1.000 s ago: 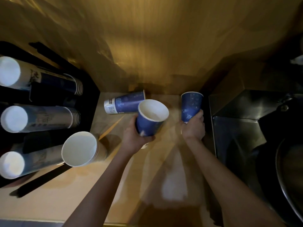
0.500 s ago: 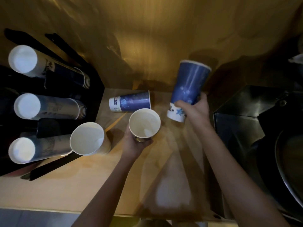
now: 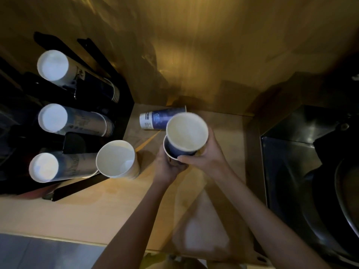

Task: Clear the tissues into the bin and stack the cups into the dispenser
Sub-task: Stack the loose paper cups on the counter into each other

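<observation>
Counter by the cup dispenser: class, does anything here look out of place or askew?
Yes. One blue cup lies tipped on its side near the back wall, not stacked. Another stack stands loose beside the dispenser rather than in a slot.

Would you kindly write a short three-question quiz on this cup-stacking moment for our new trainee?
1. True or false: the right hand is lowering a blue cup into the cup held by the left hand.
2. How many rows of stacked cups lie in the black dispenser? A) two B) three C) five
3. Fill in: the loose cup by the wall lies on its ____ on the counter.

Key
1. True: the upper cup sits partly inside the lower one's rim.
2. B: a top row, a middle row and a bottom row.
3. Side. Another open cup rests at the dispenser's lower edge.
</observation>
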The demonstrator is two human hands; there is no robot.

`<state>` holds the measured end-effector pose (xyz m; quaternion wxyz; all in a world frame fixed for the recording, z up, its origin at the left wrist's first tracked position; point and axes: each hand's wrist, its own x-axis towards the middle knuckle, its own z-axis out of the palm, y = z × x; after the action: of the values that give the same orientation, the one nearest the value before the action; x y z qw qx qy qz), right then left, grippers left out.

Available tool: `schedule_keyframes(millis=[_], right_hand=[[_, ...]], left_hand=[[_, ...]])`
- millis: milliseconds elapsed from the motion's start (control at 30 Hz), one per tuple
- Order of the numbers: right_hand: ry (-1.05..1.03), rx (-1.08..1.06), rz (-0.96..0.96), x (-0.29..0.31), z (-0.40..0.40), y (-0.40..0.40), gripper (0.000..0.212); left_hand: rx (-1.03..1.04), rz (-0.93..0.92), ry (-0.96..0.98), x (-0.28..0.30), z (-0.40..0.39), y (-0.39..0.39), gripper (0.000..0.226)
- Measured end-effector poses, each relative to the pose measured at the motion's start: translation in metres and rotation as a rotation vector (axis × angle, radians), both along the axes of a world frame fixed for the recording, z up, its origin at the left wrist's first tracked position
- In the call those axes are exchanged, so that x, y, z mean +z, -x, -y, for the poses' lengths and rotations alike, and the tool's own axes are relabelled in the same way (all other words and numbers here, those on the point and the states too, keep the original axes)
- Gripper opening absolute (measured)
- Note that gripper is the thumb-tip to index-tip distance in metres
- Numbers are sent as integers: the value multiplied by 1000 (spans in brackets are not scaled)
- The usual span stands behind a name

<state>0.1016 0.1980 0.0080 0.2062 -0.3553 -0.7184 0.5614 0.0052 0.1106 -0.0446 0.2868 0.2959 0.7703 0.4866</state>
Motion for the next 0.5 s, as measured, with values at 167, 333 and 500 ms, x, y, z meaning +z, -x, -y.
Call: schedule_keyframes(millis=[167,333,500], right_hand=[[-105,81,157,10,2,-4,112],[-509,226,424,17,2,-1,94],[98,-84,74,11,-20,23,29]], left_hand=[[32,-39,-49,-2,-3,-3,86],[58,-60,32,-10,-3,4,93],[107,-5,109,-14,-1,16,91]])
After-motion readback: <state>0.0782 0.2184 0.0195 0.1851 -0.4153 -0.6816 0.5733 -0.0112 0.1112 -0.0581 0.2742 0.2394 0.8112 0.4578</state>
